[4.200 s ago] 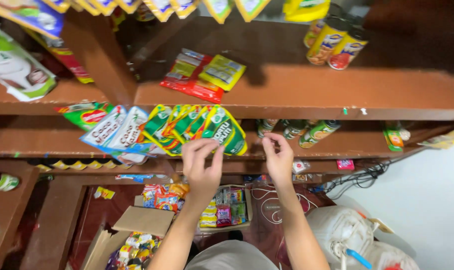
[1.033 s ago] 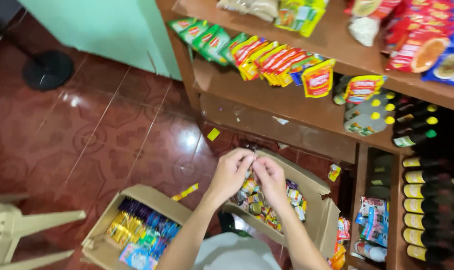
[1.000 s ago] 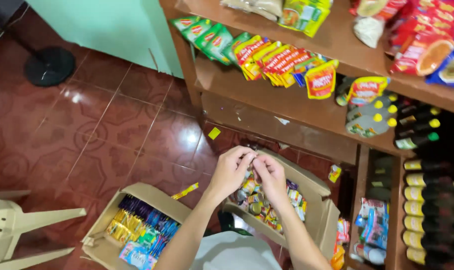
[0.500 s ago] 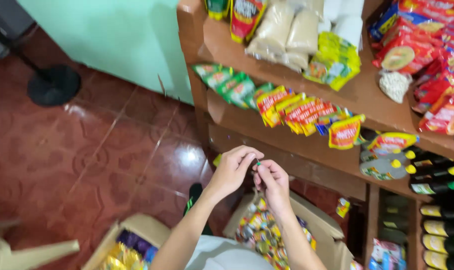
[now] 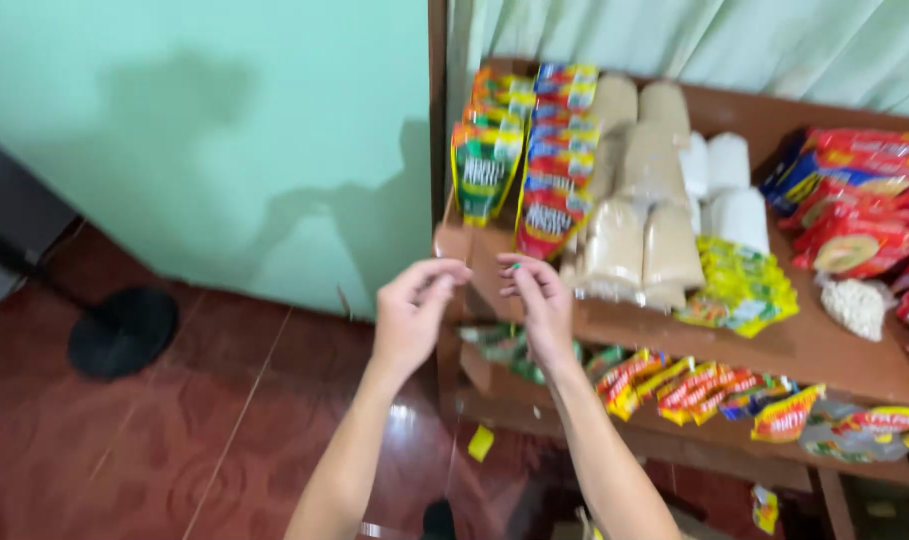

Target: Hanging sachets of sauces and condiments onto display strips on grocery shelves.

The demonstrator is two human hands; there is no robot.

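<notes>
Both hands raised in front of the wooden shelf. Right hand pinches a tiny green item between fingertips (too small and blurred to identify). Left hand curled loosely just beside it, fingertips nearly meeting the right's; whether it grips anything cannot be told. Hanging sachet strips sit right behind the hands, tan powder bags next to them. Judged progress: small item is in hand at shelf level, not yet set or hung anywhere.
</notes>
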